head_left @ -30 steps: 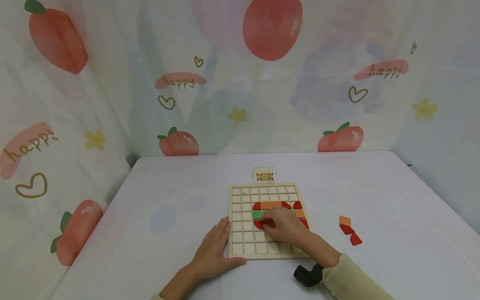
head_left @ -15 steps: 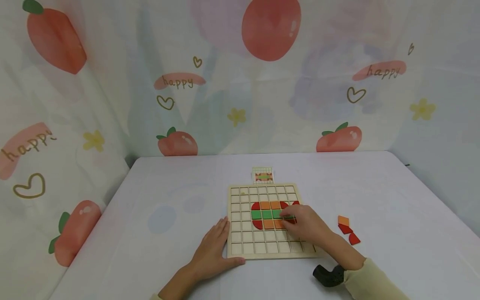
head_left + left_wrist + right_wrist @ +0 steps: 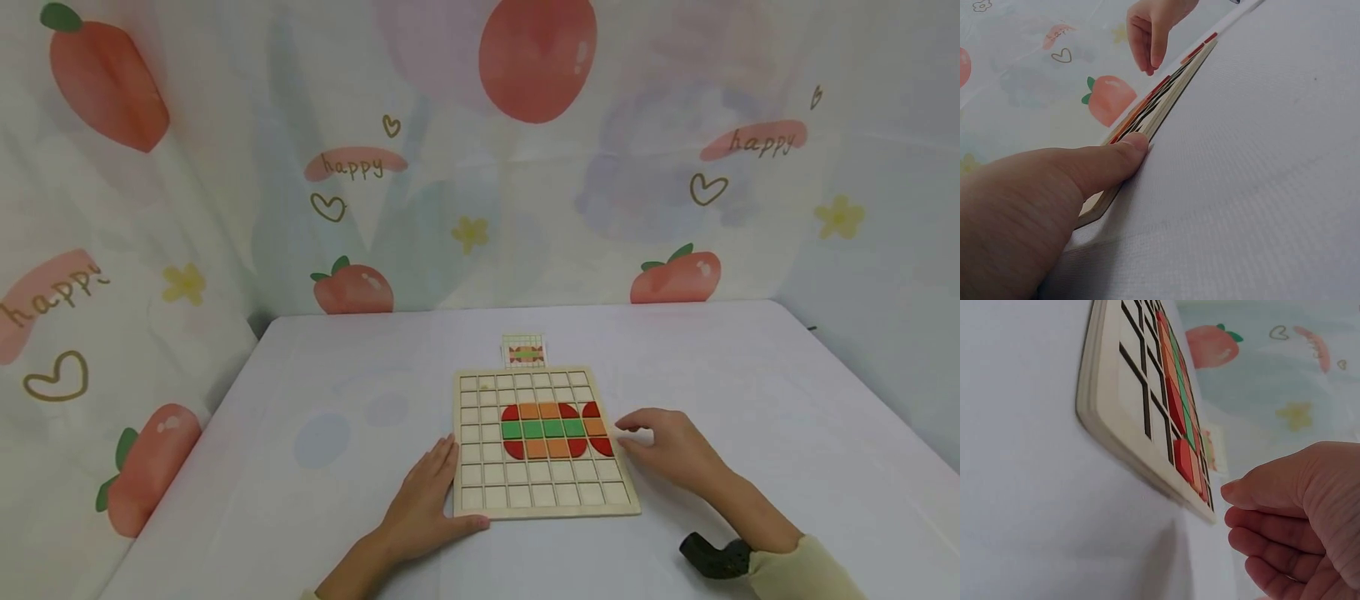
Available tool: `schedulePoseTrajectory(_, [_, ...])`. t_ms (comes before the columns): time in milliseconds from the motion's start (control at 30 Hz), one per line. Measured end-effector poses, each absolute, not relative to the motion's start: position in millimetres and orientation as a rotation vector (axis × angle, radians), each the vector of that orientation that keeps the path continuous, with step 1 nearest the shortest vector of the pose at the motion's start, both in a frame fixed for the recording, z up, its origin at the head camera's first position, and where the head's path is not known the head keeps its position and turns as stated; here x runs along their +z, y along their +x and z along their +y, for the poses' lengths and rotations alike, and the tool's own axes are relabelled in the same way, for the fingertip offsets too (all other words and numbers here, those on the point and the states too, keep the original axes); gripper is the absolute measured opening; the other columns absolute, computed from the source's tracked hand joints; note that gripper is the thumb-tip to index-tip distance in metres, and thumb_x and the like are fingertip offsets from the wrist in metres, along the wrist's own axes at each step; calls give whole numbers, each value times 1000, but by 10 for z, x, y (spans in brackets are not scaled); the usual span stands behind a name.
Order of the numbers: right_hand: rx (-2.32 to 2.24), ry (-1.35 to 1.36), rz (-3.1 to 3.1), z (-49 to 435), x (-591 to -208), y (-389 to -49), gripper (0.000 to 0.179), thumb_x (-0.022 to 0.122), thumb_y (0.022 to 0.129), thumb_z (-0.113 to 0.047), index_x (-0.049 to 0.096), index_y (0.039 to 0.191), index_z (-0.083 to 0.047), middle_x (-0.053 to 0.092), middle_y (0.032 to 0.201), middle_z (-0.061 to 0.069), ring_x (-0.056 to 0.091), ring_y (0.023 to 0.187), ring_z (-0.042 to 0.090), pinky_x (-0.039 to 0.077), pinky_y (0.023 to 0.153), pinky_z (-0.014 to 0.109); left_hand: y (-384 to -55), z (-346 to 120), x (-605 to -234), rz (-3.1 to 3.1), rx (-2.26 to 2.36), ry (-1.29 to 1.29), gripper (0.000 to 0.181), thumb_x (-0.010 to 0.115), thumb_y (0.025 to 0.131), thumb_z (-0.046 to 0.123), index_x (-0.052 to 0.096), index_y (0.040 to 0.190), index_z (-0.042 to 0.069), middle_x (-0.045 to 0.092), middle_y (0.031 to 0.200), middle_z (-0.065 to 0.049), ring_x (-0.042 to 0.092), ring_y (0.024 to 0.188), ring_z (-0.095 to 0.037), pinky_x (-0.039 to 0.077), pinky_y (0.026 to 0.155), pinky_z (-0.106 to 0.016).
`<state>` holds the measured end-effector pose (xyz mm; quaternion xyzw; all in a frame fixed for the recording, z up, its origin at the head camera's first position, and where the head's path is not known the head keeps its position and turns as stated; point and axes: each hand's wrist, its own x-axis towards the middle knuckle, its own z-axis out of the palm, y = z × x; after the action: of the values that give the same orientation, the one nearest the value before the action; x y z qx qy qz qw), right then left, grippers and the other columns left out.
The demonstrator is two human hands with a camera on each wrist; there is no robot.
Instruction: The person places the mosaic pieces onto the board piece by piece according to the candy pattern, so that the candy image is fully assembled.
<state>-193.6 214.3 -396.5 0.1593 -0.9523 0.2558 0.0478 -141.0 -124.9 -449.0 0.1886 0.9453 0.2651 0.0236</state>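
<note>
A wooden grid board (image 3: 547, 510) lies flat on the table with colored tiles set in its cells. Green square tiles (image 3: 543, 427) form a row between orange tiles (image 3: 538, 448) and red rounded corner tiles (image 3: 513, 449). At the board's right edge sit a red quarter-round tile (image 3: 603, 447) and more tiles. My left hand (image 3: 423, 500) rests along the board's left side with straight fingers, its thumb (image 3: 1132, 150) on the near edge. Just beyond the right edge hovers my right hand (image 3: 675, 448), fingers loosely bent, nothing between them. It hides the spot where loose tiles lay.
Behind the board, a small pattern card (image 3: 525, 353) shows a similar candy-shaped design on a grid. A black device (image 3: 716, 557) is strapped at the right wrist. White cloth covers the table (image 3: 360, 367), and a printed curtain (image 3: 525, 208) stands behind it.
My right hand has moved from the middle of the tile pattern rightward, off the board, uncovering the tiles and covering the loose ones. The left hand has stayed in place.
</note>
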Motion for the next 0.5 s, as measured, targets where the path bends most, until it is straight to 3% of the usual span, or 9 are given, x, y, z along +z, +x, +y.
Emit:
schedulePoseTrajectory(133, [758, 405, -2907, 2336, -3950, -1900, 22, 71, 79, -9, 69, 99, -1, 66, 95, 10, 58, 89, 29, 50, 72, 45, -1410, -1239, -4501, 2916, 823, 578, 108, 52, 72, 74, 21, 145, 1, 15, 151, -10, 11, 138, -24, 18, 106, -48])
schedulePoseTrajectory(300, [739, 335, -2910, 2562, -3964, -1845, 25, 71, 78, -11, 68, 100, 2, 65, 97, 16, 56, 90, 33, 49, 73, 49, -1403, -1237, -4499, 2911, 817, 575, 108, 52, 72, 74, 21, 145, 1, 15, 151, -10, 11, 138, -24, 18, 106, -48])
schedulePoseTrajectory(500, [716, 308, -2898, 2724, -4010, -1824, 26, 73, 77, -11, 68, 97, 4, 66, 90, 12, 58, 89, 34, 46, 76, 54, -1398, -1246, -4471, 2923, 813, 581, 107, 53, 73, 73, 21, 145, 1, 15, 151, -11, 11, 138, -24, 17, 107, -47])
